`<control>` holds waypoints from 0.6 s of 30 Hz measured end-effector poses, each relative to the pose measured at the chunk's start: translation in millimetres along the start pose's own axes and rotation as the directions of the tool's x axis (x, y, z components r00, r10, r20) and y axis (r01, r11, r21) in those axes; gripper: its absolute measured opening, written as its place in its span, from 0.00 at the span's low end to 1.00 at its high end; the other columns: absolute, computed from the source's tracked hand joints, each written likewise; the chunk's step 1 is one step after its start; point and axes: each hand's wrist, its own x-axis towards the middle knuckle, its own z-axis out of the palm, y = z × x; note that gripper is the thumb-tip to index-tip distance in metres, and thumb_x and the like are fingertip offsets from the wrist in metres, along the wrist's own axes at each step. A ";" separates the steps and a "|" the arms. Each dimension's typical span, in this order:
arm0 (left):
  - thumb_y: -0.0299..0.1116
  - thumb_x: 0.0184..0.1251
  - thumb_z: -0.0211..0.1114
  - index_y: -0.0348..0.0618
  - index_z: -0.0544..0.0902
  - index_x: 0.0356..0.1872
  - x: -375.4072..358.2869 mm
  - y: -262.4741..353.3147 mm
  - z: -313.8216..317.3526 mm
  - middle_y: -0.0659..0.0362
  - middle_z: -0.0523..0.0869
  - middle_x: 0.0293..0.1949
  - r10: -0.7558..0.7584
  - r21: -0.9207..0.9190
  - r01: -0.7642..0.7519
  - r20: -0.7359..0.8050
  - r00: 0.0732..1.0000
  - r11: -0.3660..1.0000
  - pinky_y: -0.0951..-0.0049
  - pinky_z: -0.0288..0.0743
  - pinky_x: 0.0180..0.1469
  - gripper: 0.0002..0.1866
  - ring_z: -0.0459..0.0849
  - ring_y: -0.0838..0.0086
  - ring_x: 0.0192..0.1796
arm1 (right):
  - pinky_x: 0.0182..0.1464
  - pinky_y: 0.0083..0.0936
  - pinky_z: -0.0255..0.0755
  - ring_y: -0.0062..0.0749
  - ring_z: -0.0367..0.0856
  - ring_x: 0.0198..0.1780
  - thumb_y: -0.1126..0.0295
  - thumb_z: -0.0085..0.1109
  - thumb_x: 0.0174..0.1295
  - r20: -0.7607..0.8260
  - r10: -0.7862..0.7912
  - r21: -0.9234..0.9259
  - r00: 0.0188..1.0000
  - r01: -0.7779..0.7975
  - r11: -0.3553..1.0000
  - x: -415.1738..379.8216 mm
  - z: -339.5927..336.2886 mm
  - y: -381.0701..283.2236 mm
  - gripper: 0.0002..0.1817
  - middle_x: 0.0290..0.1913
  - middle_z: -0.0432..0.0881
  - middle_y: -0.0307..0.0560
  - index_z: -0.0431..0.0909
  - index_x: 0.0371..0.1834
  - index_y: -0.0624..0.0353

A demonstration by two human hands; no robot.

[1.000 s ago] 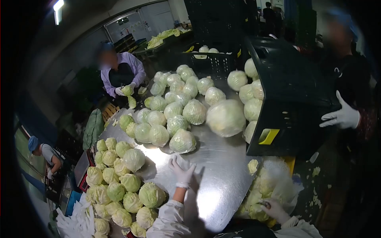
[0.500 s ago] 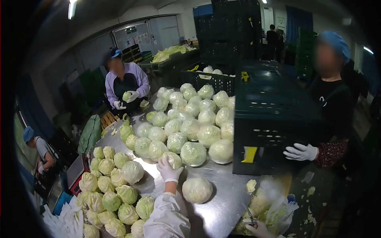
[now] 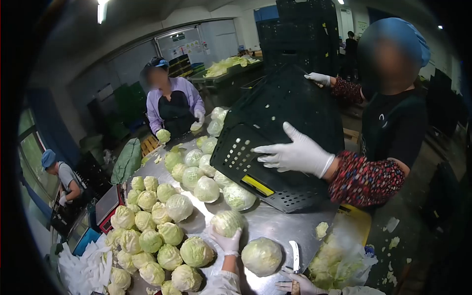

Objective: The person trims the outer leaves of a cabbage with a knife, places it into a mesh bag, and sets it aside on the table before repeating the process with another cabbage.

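The metal table (image 3: 275, 221) is your work space, and it is slick-looking, so do each move slowly. There is bare metal between you and the far cabbages, but the right edge is close, so don't let round things roll that way.

The big dark crate (image 3: 295, 105) is tilted over the far side of the table, and a helper's hand (image 3: 295, 152) is flat on it. Its low corner takes up room there, so stay on your near side.

The pile of cabbages (image 3: 150, 241) fills the left side. Don't bump it, since one could tumble.

A loose cabbage (image 3: 262, 256) sits on the table just right of your left hand (image 3: 226, 242), near the edge. Leave it a little room.

Your left hand is curled around the held cabbage (image 3: 227, 222), out in front of you. Hold it snug, but don't squash it.

Your right hand (image 3: 297, 286) is wrapped around the knife (image 3: 295, 253), blade pointing away from you. Keep that sharp part away from your left fingers and the helper.
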 end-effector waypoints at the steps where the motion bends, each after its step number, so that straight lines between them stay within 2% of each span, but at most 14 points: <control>1: 0.39 0.39 0.86 0.35 0.57 0.75 -10.4 -8.5 0.9 0.43 0.62 0.67 -0.012 -0.074 0.014 0.019 1.000 0.997 0.51 0.56 0.78 0.61 0.62 0.49 0.72 | 0.41 0.29 0.82 0.35 0.87 0.40 0.55 0.59 0.75 0.005 0.004 -0.004 1.000 -0.004 1.000 -0.9 0.5 -2.0 0.26 0.46 0.87 0.46 0.75 0.74 0.49; 2: 0.40 0.36 0.87 0.35 0.58 0.73 -20.9 -17.3 1.1 0.43 0.61 0.66 -0.024 -0.147 0.030 0.040 0.999 0.989 0.49 0.53 0.78 0.61 0.61 0.48 0.72 | 0.44 0.30 0.82 0.35 0.87 0.41 0.56 0.59 0.75 -0.002 0.009 -0.005 1.000 -0.009 1.000 -1.1 -0.4 -3.5 0.26 0.48 0.86 0.46 0.74 0.74 0.50; 6: 0.40 0.38 0.87 0.35 0.57 0.74 -47.1 0.4 -15.2 0.43 0.61 0.66 -0.045 -0.174 0.051 0.039 0.998 0.983 0.49 0.52 0.79 0.61 0.60 0.48 0.72 | 0.58 0.33 0.81 0.37 0.88 0.46 0.63 0.60 0.73 -0.031 0.026 -0.008 0.999 -0.026 1.000 -1.1 -9.1 -8.9 0.26 0.54 0.85 0.49 0.72 0.73 0.54; 7: 0.40 0.38 0.87 0.36 0.57 0.74 -48.9 5.1 -19.3 0.44 0.61 0.66 -0.094 -0.187 0.098 0.030 0.995 0.978 0.49 0.52 0.79 0.61 0.60 0.49 0.72 | 0.60 0.37 0.80 0.42 0.87 0.50 0.62 0.61 0.73 -0.026 0.073 -0.054 0.997 -0.075 0.996 -10.2 -16.0 -13.0 0.30 0.58 0.83 0.48 0.68 0.76 0.51; 8: 0.40 0.39 0.87 0.36 0.56 0.74 -49.8 8.4 -22.7 0.44 0.60 0.66 -0.141 -0.200 0.142 0.023 0.990 0.969 0.50 0.52 0.79 0.61 0.60 0.50 0.72 | 0.60 0.37 0.80 0.42 0.87 0.50 0.62 0.61 0.73 -0.022 0.076 -0.056 0.997 -0.077 0.995 -12.8 -16.4 -13.4 0.30 0.58 0.83 0.48 0.68 0.76 0.51; 9: 0.38 0.44 0.86 0.36 0.56 0.74 -48.9 8.5 -23.2 0.45 0.63 0.67 -0.202 -0.252 0.193 -0.010 0.979 0.948 0.51 0.58 0.77 0.59 0.65 0.51 0.70 | 0.60 0.38 0.80 0.42 0.86 0.51 0.62 0.62 0.73 0.024 0.061 0.003 0.998 -0.061 0.998 -15.0 -12.7 -17.0 0.31 0.58 0.83 0.47 0.67 0.77 0.51; 10: 0.38 0.44 0.86 0.36 0.56 0.74 -45.4 3.7 -22.4 0.45 0.63 0.67 -0.200 -0.253 0.190 -0.015 0.980 0.949 0.51 0.58 0.77 0.59 0.65 0.51 0.70 | 0.60 0.39 0.80 0.42 0.85 0.52 0.62 0.63 0.72 0.070 0.043 0.064 0.997 -0.048 0.997 -17.3 -10.8 -19.4 0.32 0.59 0.82 0.47 0.65 0.78 0.50; 11: 0.37 0.47 0.85 0.37 0.56 0.74 -38.2 -3.5 -22.1 0.45 0.64 0.67 -0.356 -0.486 0.310 -0.002 0.935 0.817 0.54 0.61 0.76 0.56 0.68 0.51 0.69 | 0.60 0.39 0.80 0.42 0.85 0.52 0.62 0.63 0.72 0.075 0.042 0.061 0.996 -0.047 0.997 -20.4 -10.5 -20.3 0.32 0.59 0.82 0.47 0.65 0.78 0.50; 12: 0.36 0.50 0.84 0.37 0.56 0.74 -29.6 -6.1 -23.4 0.45 0.65 0.68 -0.492 -0.685 0.388 0.050 0.869 0.616 0.56 0.65 0.74 0.54 0.71 0.51 0.68 | 0.60 0.40 0.80 0.42 0.84 0.54 0.62 0.63 0.71 0.062 0.020 0.052 0.998 -0.023 0.998 -23.7 -10.3 -22.1 0.33 0.59 0.81 0.47 0.65 0.78 0.50; 13: 0.37 0.57 0.80 0.46 0.58 0.74 -20.7 -8.9 -25.8 0.47 0.69 0.68 -0.532 -0.684 0.423 0.061 0.845 0.594 0.50 0.73 0.67 0.48 0.74 0.51 0.66 | 0.59 0.40 0.80 0.42 0.83 0.56 0.63 0.64 0.70 0.052 -0.004 0.043 0.999 0.002 0.999 -24.4 -9.7 -24.0 0.33 0.59 0.80 0.46 0.65 0.78 0.50; 14: 0.37 0.57 0.80 0.46 0.58 0.74 -15.9 -11.1 -28.6 0.47 0.69 0.68 -0.527 -0.688 0.415 0.055 0.848 0.595 0.50 0.73 0.67 0.48 0.74 0.51 0.66 | 0.59 0.40 0.80 0.42 0.83 0.56 0.63 0.64 0.70 0.061 -0.007 0.040 0.998 0.004 0.999 -22.6 -12.7 -23.4 0.33 0.59 0.80 0.46 0.65 0.78 0.50; 16: 0.43 0.60 0.78 0.57 0.58 0.74 -4.5 22.6 -47.7 0.49 0.70 0.69 -0.709 -0.697 0.647 0.285 0.645 0.308 0.39 0.75 0.61 0.46 0.75 0.51 0.67 | 0.59 0.41 0.79 0.42 0.83 0.56 0.63 0.66 0.69 0.009 0.024 0.055 1.000 -0.025 0.998 -15.7 -30.2 -14.1 0.34 0.59 0.80 0.45 0.66 0.77 0.49; 17: 0.48 0.61 0.76 0.63 0.62 0.74 0.9 32.3 -54.1 0.50 0.71 0.69 -0.689 -0.657 0.690 0.349 0.635 0.303 0.33 0.79 0.53 0.42 0.77 0.50 0.66 | 0.59 0.41 0.79 0.40 0.82 0.56 0.63 0.66 0.68 -0.014 0.020 0.056 1.000 -0.019 0.998 -10.4 -37.9 -6.7 0.33 0.59 0.79 0.44 0.68 0.76 0.48; 18: 0.48 0.61 0.76 0.63 0.62 0.74 11.6 21.4 -54.4 0.50 0.71 0.69 -0.686 -0.662 0.684 0.345 0.640 0.306 0.33 0.79 0.53 0.42 0.77 0.50 0.66 | 0.59 0.41 0.79 0.40 0.82 0.56 0.63 0.66 0.68 -0.006 0.018 0.053 1.000 -0.018 0.998 -12.1 -37.8 -7.3 0.33 0.59 0.79 0.44 0.68 0.76 0.48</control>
